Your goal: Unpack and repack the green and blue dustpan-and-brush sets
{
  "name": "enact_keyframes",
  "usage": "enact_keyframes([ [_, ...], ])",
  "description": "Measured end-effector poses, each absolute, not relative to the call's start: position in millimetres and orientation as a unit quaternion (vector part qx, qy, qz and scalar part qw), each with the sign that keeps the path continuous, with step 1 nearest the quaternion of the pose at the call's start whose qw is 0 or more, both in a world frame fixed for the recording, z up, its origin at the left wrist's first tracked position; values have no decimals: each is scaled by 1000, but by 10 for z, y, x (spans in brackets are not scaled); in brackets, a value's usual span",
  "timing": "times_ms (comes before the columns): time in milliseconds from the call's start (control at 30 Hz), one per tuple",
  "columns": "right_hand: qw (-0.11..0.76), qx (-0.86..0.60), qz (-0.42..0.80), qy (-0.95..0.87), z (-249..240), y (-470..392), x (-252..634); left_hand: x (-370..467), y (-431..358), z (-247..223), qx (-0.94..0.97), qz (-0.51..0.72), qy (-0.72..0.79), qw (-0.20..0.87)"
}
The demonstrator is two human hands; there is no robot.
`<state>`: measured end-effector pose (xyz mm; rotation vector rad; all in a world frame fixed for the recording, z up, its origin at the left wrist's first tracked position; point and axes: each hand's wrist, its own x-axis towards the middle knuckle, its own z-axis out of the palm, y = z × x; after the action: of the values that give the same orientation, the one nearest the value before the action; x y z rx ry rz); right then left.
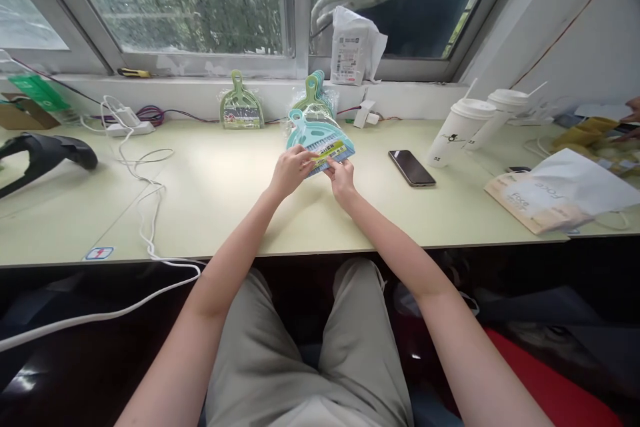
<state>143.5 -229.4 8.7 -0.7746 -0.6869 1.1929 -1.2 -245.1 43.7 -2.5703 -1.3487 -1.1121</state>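
Note:
My left hand [294,170] and my right hand [341,177] both grip the lower edge of a light blue dustpan [320,133] with a blue brush and a yellow-green label. It is tilted above the table, its handle pointing to the upper left. Behind it, several green and blue dustpans [314,95] in clear wrap lean against the wall below the window. Another wrapped green dustpan [240,103] leans there farther left.
The pale table [200,213] holds a phone [412,168], white cups [457,130], a paper bag [560,193], white cables [155,193] and a black curved object [45,153]. A white package [350,47] stands on the sill. Part of another person's hand [634,110] shows at far right.

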Motion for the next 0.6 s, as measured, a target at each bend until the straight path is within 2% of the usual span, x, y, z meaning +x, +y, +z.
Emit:
enact_keyframes([
  [200,645,-347,531,-427,116,-2413,1292,-1,-2525,475,-801,-305,-503,115],
  [600,599,-366,536,-468,96,-2406,1235,-62,-2446,401,-797,-284,-516,134],
])
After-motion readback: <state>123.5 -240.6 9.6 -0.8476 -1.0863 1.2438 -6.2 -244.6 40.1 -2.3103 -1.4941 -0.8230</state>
